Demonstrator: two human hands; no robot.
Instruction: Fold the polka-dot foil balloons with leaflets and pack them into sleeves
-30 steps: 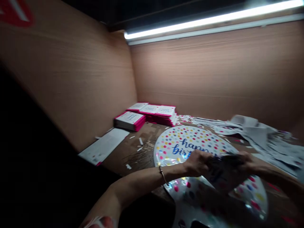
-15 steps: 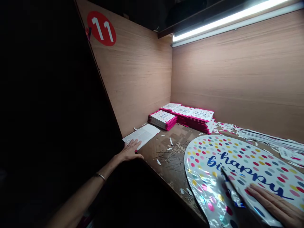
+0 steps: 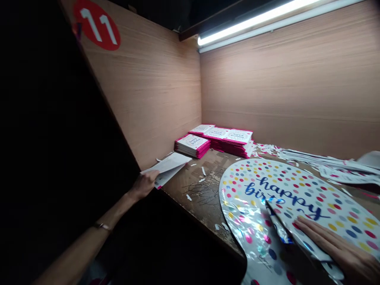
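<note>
My left hand (image 3: pixel 145 185) is closed on the near edge of a white printed paper (image 3: pixel 173 163) at the left edge of the table. The paper's upper layer bows up and a bit of pink shows at its near corner. A flat foil balloon (image 3: pixel 282 174) with coloured dots and blue "happy birthday" lettering covers the right of the table. Part of the balloon is folded over, hiding some letters. My right hand (image 3: pixel 335 241) rests on that fold with its fingers stretched out.
Stacked pink-edged birthday packs (image 3: pixel 192 144) stand in the back left corner, with further packs (image 3: pixel 237 136) beside them. White paper strips (image 3: pixel 311 158) lie along the back wall. Small scraps (image 3: pixel 203 171) dot the worn table (image 3: pixel 196 202). A lit tube (image 3: pixel 255 19) hangs above.
My left hand has gone from lying spread on the paper to gripping its edge and lifting it slightly. My right hand stays on the balloon. The view has shifted to the right.
</note>
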